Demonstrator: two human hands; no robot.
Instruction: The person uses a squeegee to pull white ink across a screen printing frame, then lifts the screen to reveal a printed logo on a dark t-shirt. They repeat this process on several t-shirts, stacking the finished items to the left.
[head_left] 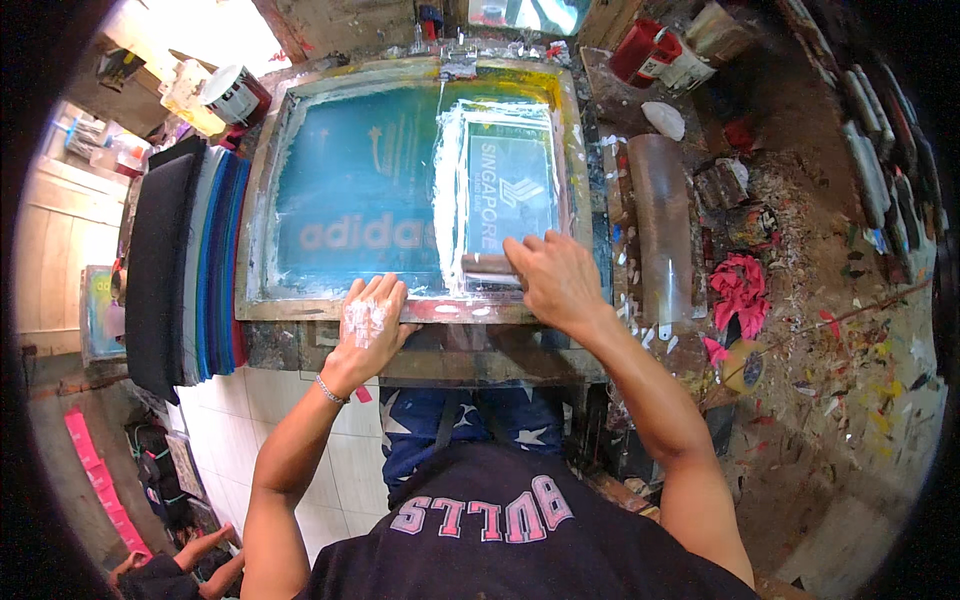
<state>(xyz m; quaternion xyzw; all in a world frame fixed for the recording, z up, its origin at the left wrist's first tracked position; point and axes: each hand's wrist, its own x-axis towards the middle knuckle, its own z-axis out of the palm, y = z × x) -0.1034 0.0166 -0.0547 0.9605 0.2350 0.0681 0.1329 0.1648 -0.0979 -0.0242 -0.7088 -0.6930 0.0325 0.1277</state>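
Observation:
A wooden-framed printing screen lies on the worktable, its mesh teal with pale lettering and designs. A smaller panel on the mesh's right side has white ink around it and white lettering inside. My right hand grips a squeegee at the bottom of that panel, fingers wrapped over the blade's right end. My left hand, smeared with white paint on its back, has its fingers curled over the screen's front rail, left of the panel.
Dark and blue cloths are stacked at left, beside a paint can. At right are a tube, pink rag, tape roll and red container. Another person's arms show at lower left.

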